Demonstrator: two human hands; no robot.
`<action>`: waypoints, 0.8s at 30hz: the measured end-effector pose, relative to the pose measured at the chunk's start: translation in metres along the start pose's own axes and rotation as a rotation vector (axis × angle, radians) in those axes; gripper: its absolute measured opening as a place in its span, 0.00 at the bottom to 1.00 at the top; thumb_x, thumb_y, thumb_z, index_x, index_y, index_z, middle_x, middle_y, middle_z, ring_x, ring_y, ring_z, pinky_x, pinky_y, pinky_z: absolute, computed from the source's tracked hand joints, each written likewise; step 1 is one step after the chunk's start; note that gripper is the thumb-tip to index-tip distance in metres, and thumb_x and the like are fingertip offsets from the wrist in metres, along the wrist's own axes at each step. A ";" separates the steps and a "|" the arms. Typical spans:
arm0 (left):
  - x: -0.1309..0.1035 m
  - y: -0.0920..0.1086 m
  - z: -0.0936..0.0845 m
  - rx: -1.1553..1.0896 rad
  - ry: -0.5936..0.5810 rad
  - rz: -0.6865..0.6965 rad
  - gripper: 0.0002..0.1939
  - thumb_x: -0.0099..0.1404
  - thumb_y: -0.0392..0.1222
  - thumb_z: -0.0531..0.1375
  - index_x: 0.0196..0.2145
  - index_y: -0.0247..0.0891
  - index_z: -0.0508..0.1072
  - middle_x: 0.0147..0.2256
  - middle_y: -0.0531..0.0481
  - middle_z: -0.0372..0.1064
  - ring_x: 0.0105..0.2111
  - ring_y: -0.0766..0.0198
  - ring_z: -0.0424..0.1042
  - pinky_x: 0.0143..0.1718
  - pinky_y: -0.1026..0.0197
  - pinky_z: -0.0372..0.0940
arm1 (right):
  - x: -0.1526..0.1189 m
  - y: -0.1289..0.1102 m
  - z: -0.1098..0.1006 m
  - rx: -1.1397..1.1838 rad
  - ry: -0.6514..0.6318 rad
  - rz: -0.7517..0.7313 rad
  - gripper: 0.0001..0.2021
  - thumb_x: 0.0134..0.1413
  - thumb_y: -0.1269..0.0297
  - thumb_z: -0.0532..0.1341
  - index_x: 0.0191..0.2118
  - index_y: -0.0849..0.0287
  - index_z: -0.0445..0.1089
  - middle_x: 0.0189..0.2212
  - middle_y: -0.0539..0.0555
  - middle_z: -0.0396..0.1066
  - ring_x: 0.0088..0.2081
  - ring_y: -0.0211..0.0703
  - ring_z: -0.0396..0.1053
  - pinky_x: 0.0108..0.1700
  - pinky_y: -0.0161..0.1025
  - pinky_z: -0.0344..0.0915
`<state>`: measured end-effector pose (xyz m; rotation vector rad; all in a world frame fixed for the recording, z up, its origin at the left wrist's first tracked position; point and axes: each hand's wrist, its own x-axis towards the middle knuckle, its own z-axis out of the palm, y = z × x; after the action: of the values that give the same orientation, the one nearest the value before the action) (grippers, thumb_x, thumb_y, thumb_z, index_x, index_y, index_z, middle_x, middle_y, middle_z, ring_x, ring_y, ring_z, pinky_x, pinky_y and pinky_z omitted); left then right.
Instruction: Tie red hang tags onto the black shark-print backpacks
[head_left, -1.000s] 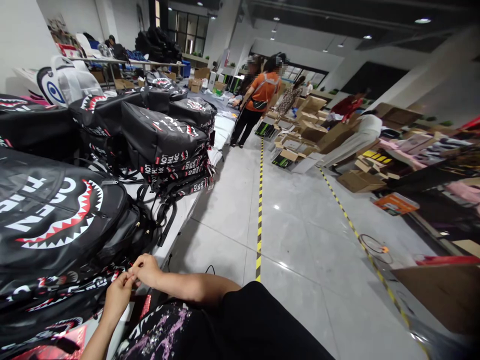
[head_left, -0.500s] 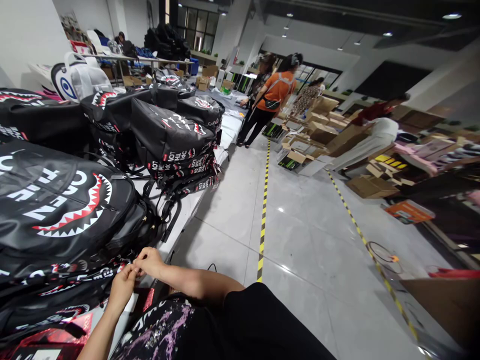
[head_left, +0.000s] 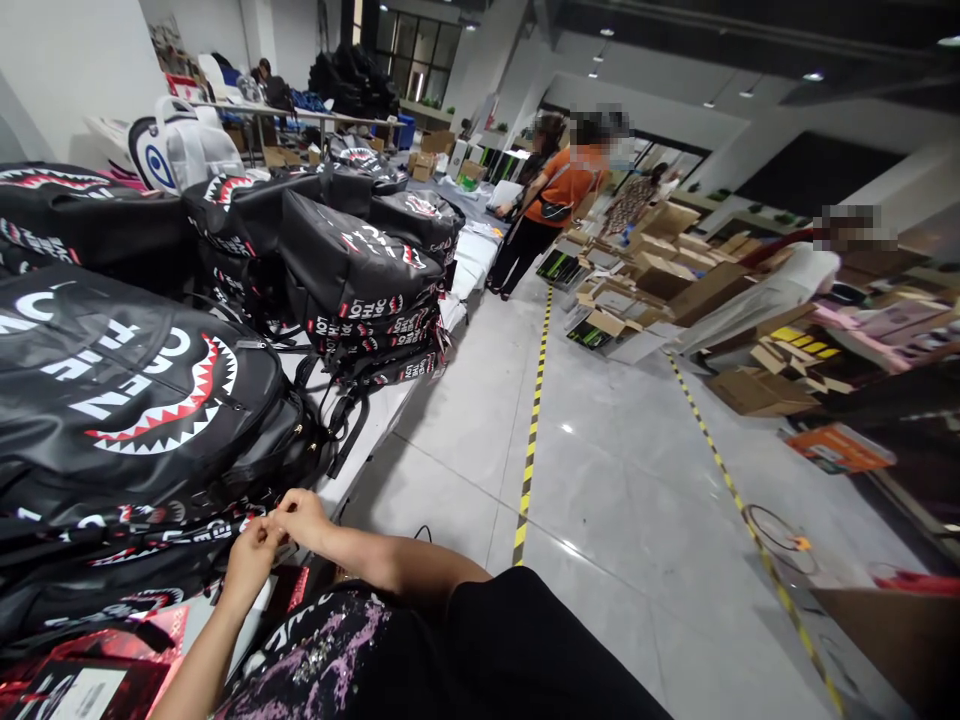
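Observation:
My left hand (head_left: 251, 556) and my right hand (head_left: 301, 517) meet at the near edge of a stack of black backpacks. The fingers of both are pinched together, fingertip to fingertip. Whatever lies between them is too small or hidden to make out. Just beyond them lies the top black backpack (head_left: 52, 420), printed with white letters and a red-and-white shark mouth. Its dark straps (head_left: 349, 435) hang over the table edge. Below my left forearm is a shiny red package (head_left: 157, 640) with a white label (head_left: 86, 695).
More stacked black backpacks (head_left: 352, 260) and a white backpack with a blue eye (head_left: 191, 145) cover the table (head_left: 375, 430). Yellow-black tape (head_left: 533, 430) runs along the floor. Open cardboard boxes (head_left: 757, 385) stand to the right. A person in orange (head_left: 562, 185) stands farther off, with others around.
The view has shifted slightly, so the backpacks and room appear farther right. My hands stay pinched together in nearly the same place. The person at the right has shifted a little.

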<state>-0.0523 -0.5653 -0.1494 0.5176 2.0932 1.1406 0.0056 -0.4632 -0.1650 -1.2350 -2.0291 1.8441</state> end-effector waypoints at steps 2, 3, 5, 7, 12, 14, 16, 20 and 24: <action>0.001 0.000 0.001 0.021 -0.026 0.005 0.17 0.50 0.57 0.54 0.27 0.40 0.67 0.22 0.50 0.71 0.21 0.61 0.67 0.22 0.63 0.58 | 0.000 -0.002 -0.002 -0.013 0.015 0.000 0.05 0.42 0.67 0.65 0.23 0.59 0.68 0.20 0.44 0.65 0.23 0.32 0.62 0.25 0.28 0.56; 0.001 0.000 0.001 0.081 0.016 0.004 0.17 0.51 0.56 0.54 0.26 0.40 0.67 0.22 0.50 0.70 0.21 0.61 0.67 0.22 0.63 0.58 | 0.000 -0.004 -0.003 -0.027 0.034 -0.015 0.05 0.42 0.67 0.65 0.22 0.59 0.68 0.20 0.44 0.65 0.23 0.32 0.62 0.25 0.28 0.55; 0.001 0.000 0.001 0.198 0.124 0.018 0.15 0.51 0.55 0.55 0.23 0.40 0.66 0.21 0.51 0.69 0.21 0.62 0.66 0.23 0.64 0.57 | -0.001 -0.006 -0.005 -0.055 0.068 -0.049 0.06 0.40 0.68 0.66 0.21 0.59 0.68 0.20 0.44 0.64 0.24 0.31 0.61 0.26 0.28 0.54; 0.000 0.000 0.000 0.172 0.115 0.057 0.13 0.52 0.53 0.55 0.24 0.40 0.66 0.22 0.51 0.69 0.23 0.61 0.68 0.25 0.64 0.58 | -0.003 -0.007 -0.004 -0.050 0.068 -0.047 0.07 0.39 0.68 0.67 0.20 0.59 0.68 0.20 0.44 0.64 0.25 0.31 0.61 0.26 0.28 0.54; -0.001 -0.001 -0.002 0.171 0.061 0.040 0.14 0.52 0.54 0.54 0.23 0.40 0.66 0.21 0.51 0.69 0.24 0.60 0.68 0.26 0.63 0.59 | -0.009 -0.011 -0.003 0.006 0.045 0.045 0.06 0.40 0.68 0.67 0.21 0.59 0.69 0.19 0.43 0.64 0.23 0.31 0.61 0.24 0.28 0.54; -0.001 -0.004 -0.002 0.202 0.093 0.031 0.15 0.51 0.55 0.55 0.22 0.40 0.66 0.22 0.51 0.69 0.23 0.61 0.67 0.26 0.63 0.58 | -0.011 -0.013 -0.003 0.024 0.064 0.055 0.06 0.39 0.70 0.67 0.21 0.59 0.68 0.19 0.43 0.64 0.23 0.31 0.61 0.25 0.28 0.54; -0.001 -0.006 -0.002 0.124 0.018 0.048 0.16 0.52 0.56 0.54 0.25 0.40 0.67 0.22 0.51 0.70 0.22 0.62 0.66 0.25 0.63 0.58 | -0.013 -0.015 -0.003 0.072 0.048 0.094 0.06 0.41 0.71 0.65 0.21 0.59 0.67 0.18 0.43 0.64 0.22 0.31 0.62 0.24 0.28 0.56; 0.000 -0.009 -0.003 0.112 0.048 0.029 0.17 0.50 0.57 0.56 0.24 0.39 0.69 0.22 0.51 0.70 0.22 0.62 0.66 0.26 0.63 0.58 | -0.017 -0.016 -0.003 0.108 0.023 0.104 0.06 0.44 0.70 0.64 0.22 0.59 0.66 0.17 0.43 0.64 0.21 0.32 0.63 0.24 0.29 0.59; -0.003 -0.008 -0.003 -0.078 -0.041 0.007 0.18 0.48 0.57 0.58 0.25 0.39 0.69 0.21 0.51 0.70 0.23 0.60 0.68 0.25 0.63 0.60 | -0.017 -0.013 -0.001 0.177 -0.016 0.140 0.06 0.45 0.70 0.63 0.23 0.59 0.65 0.17 0.43 0.64 0.19 0.32 0.63 0.23 0.29 0.61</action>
<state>-0.0528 -0.5732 -0.1535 0.5070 2.0053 1.2002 0.0114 -0.4717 -0.1462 -1.3460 -1.7820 2.0510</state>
